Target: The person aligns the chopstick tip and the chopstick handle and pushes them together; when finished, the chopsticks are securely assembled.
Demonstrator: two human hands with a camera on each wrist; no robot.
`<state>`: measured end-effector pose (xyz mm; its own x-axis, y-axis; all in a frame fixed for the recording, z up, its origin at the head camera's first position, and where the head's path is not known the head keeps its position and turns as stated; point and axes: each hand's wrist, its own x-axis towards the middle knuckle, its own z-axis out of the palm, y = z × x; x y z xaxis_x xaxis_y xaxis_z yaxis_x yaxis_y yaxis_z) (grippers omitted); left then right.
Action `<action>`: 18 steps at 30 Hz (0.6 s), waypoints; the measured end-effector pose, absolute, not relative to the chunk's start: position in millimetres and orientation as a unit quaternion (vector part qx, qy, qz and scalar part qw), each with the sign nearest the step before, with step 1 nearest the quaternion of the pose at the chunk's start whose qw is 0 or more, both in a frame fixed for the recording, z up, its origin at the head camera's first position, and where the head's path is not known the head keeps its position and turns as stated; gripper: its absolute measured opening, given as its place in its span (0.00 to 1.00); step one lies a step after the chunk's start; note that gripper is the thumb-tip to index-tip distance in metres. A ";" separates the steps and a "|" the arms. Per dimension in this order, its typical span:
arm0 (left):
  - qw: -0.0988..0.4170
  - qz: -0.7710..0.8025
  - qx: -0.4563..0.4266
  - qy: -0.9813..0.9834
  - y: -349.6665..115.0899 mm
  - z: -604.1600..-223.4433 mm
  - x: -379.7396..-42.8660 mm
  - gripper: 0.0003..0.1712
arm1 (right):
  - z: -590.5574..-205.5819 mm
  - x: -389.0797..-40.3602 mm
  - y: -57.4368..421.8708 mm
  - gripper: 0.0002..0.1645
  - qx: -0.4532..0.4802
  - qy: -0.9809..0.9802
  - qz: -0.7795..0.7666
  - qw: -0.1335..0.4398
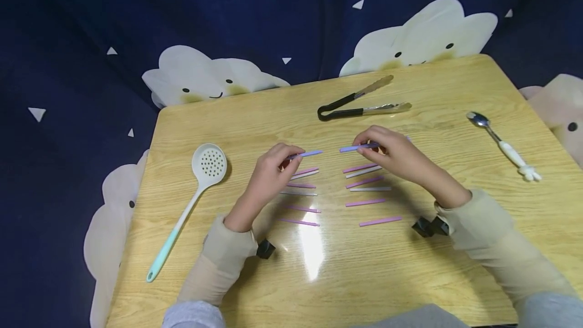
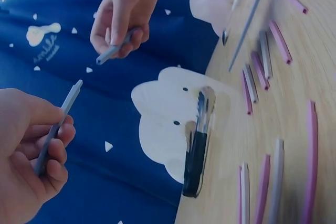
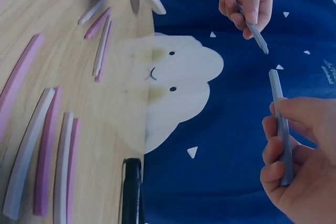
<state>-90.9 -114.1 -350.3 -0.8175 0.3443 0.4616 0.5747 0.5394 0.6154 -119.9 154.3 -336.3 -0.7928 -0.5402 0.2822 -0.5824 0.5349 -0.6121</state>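
Note:
My left hand (image 1: pixel 271 173) pinches a slim blue-violet stick (image 1: pixel 312 153) between thumb and fingers, above the table. Facing it, my right hand (image 1: pixel 397 156) holds a similar blue-violet stick (image 1: pixel 348 149). The two sticks point at each other with a gap between their ends. In the left wrist view, the left stick (image 2: pixel 71 97) has a narrower tip, while the right stick (image 2: pixel 107 53) shows a hollow end. Below the hands lie two columns of pink and white sticks, among them a pink stick (image 1: pixel 300 222) on the left and another pink stick (image 1: pixel 380 221) on the right.
A wooden table (image 1: pixel 364 277) carries a skimmer (image 1: pixel 211 163) at the left, black-handled tongs (image 1: pixel 346 113) at the back and a white-handled spoon (image 1: pixel 510 153) at the right. Another blue stick (image 2: pixel 247 27) lies by the right column. A dark blue curtain (image 1: pixel 300 14) hangs behind.

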 end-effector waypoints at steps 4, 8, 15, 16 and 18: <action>0.161 -0.404 -0.284 -0.855 -109.2 -346.1 -88.4 0.07 | -331.6 -115.5 151.6 0.08 0.331 -0.866 0.371 0.052; 0.162 -0.407 -0.287 -0.852 -106.1 -342.6 -86.4 0.07 | -329.5 -113.7 150.1 0.10 0.343 -0.860 0.369 0.077; 0.161 -0.410 -0.284 -0.852 -104.2 -340.1 -84.0 0.06 | -326.3 -111.8 147.0 0.10 0.350 -0.861 0.358 0.086; 0.159 -0.410 -0.284 -0.852 -103.9 -340.0 -83.7 0.06 | -326.1 -111.6 146.5 0.10 0.351 -0.861 0.358 0.086; 0.158 -0.410 -0.284 -0.852 -103.3 -339.9 -83.1 0.06 | -325.9 -111.2 145.7 0.10 0.353 -0.860 0.359 0.085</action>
